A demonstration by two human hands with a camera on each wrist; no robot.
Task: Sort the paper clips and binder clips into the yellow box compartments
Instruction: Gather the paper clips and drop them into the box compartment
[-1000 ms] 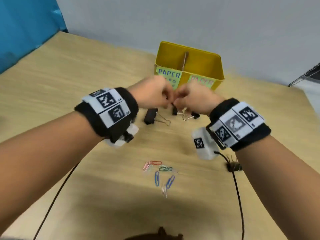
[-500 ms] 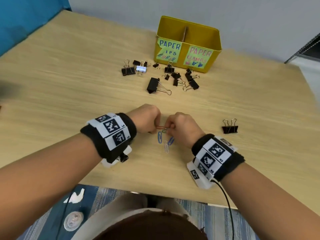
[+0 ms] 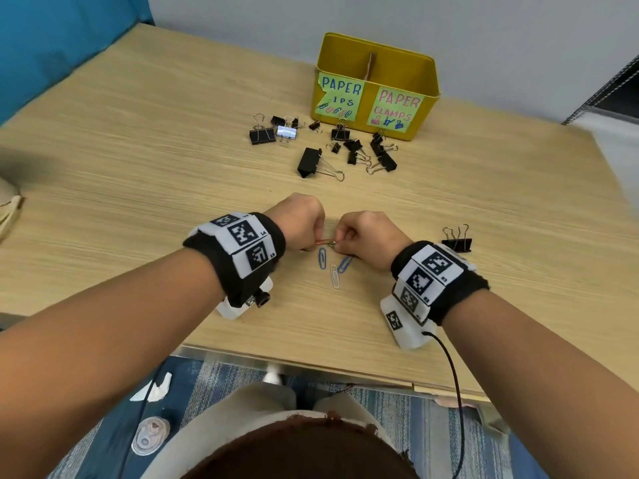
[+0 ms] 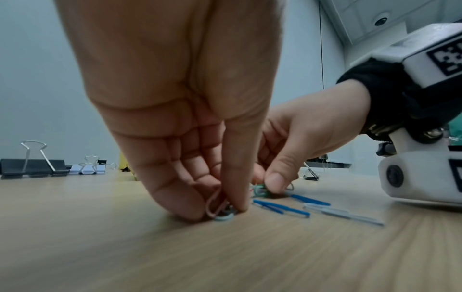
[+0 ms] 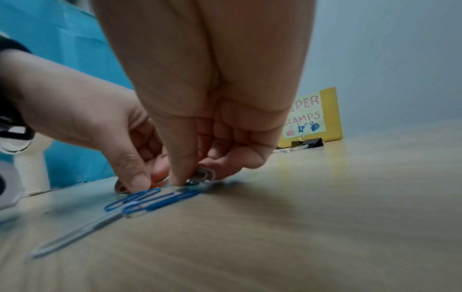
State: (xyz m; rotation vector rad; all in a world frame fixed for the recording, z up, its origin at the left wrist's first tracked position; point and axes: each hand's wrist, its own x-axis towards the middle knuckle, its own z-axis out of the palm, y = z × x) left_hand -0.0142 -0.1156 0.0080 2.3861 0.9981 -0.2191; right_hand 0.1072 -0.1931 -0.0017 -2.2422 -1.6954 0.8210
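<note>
the paper clips (image 3: 332, 267) lie near the table's (image 3: 138, 160) front edge, about midway along it: two blue ones and a pale one flat on the wood, thin wire loops. the left hand (image 3: 300, 221) pinches a pink clip (image 4: 215, 205) against the table, a pale blue one under its fingertips; the right hand (image 3: 367, 236) pinches a green and a grey clip (image 5: 206, 175) just beside it. how many clips each hand holds is hidden by the curled fingers. black binder clips (image 3: 356, 152) are scattered near the far edge, in front of the yellow box (image 3: 377, 88); one stands apart toward the right edge. the box's inside is out of view, and its left label is partly torn.
</note>
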